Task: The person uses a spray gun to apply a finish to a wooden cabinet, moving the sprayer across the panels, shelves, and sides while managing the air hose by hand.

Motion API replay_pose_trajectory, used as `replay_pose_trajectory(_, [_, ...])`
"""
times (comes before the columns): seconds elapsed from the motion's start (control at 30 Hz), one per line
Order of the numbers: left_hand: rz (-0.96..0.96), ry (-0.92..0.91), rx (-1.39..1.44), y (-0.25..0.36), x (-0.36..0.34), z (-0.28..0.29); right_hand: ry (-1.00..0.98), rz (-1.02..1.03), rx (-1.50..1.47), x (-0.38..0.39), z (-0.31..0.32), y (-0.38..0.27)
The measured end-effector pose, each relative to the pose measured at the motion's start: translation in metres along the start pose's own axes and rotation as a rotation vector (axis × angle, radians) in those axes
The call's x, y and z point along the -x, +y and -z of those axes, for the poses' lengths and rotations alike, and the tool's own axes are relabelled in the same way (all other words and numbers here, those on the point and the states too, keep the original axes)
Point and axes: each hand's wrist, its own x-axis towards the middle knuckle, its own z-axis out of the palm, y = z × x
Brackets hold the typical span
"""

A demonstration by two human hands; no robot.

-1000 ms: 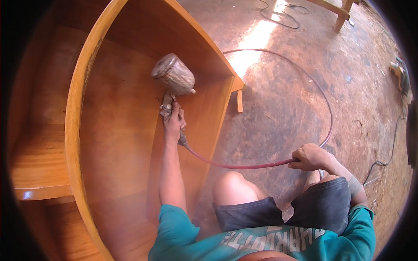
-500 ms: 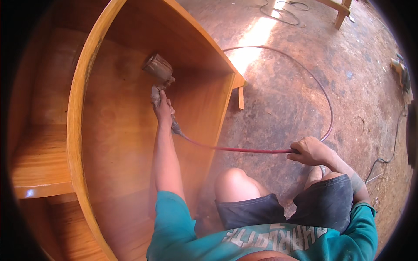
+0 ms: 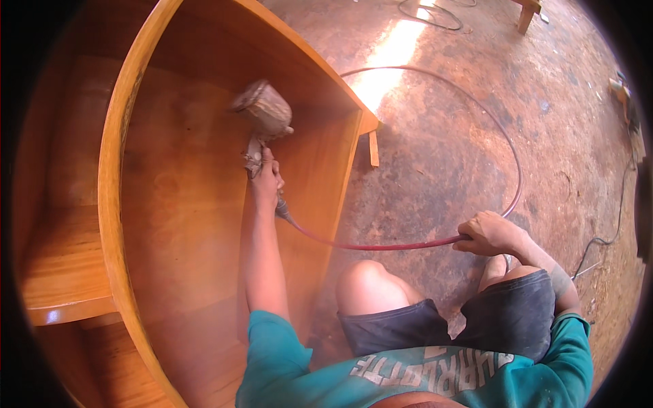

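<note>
- The wooden cabinet at my left shows three compartments at least in part: one large, and two smaller ones beyond the upright, parted by a single shelf.
- Inside the large compartment are my left hand and the spray gun it carries; a pale haze shows low down in there.
- The gun's one cup, greyish and smeared, is blurred and tilted; I cannot see what it contains.
- I count one gun, one cup and one reddish hose.
- On the floor to the right, the hose makes one wide curve, passing out of sight behind the cabinet's far corner; beyond it lies a dark looped cord.
- One narrow wooden strip shows at that corner of the cabinet.
- My left hand is closed round the gun's handle, fingers wrapped; the gun's body is just past my knuckles, and the cup lies beyond that, farther from me.
- My right hand is curled tightly about the hose, over by my right knee, well apart from the gun.
- Between my two hands the hose sags slightly from the handle's lower end.
</note>
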Motion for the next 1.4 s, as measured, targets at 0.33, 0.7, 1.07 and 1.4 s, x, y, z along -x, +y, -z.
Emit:
replay_pose_trajectory(0.33, [0.047, -0.374, 0.075, 0.011, 0.027, 0.000, -0.075, -0.011, 0.004, 0.000, 0.002, -0.004])
replay_pose_trajectory(0.7, [-0.228, 0.451, -0.016, 0.030, 0.005, 0.013, 0.058, -0.028, 0.022, 0.001, 0.001, 0.005])
replay_pose_trajectory(1.07, [-0.135, 0.018, -0.007, 0.069, 0.122, -0.077, -0.013, -0.118, 0.121, 0.008, -0.009, 0.058])
replay_pose_trajectory(1.4, [0.022, -0.190, -0.018, 0.033, 0.166, -0.177, 0.396, -0.044, -0.252, 0.006, -0.007, 0.065])
